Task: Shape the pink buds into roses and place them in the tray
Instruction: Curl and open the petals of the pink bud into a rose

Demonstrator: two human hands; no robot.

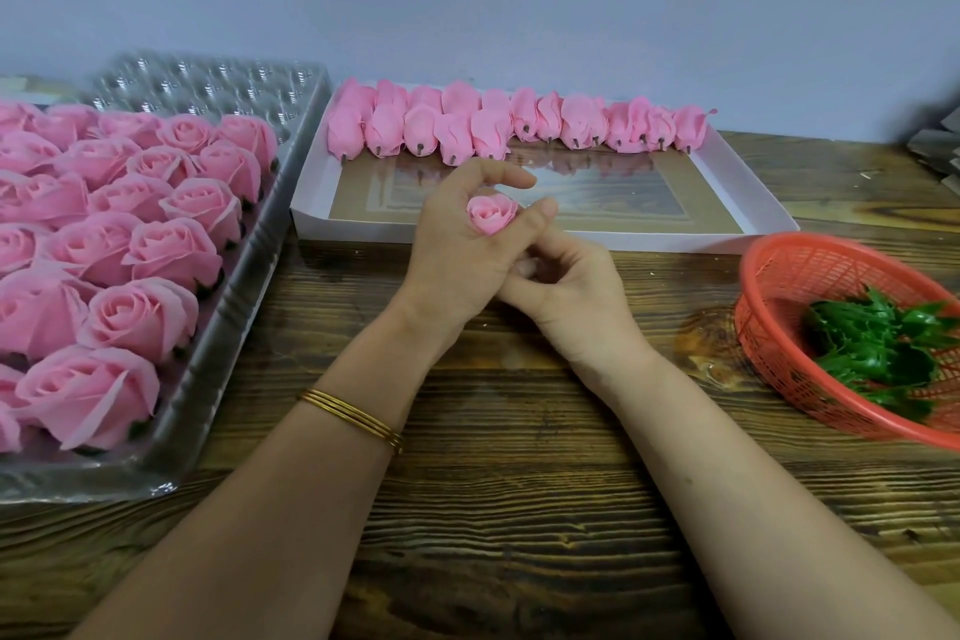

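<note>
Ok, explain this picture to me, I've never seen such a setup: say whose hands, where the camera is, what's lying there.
No machine here: a person works with bare hands, filmed by one camera worn on the head, looking down. The left hand curls round a small pink rose; the right hand curls beneath it, its grip hidden. On the wooden table: a clear tray of finished roses at left, a white box with a row of unshaped buds, and a red basket of green leaves.

One opened pink bud (491, 216) points up; finished roses (171, 250) pack the clear tray's (208, 83) near rows.
</note>
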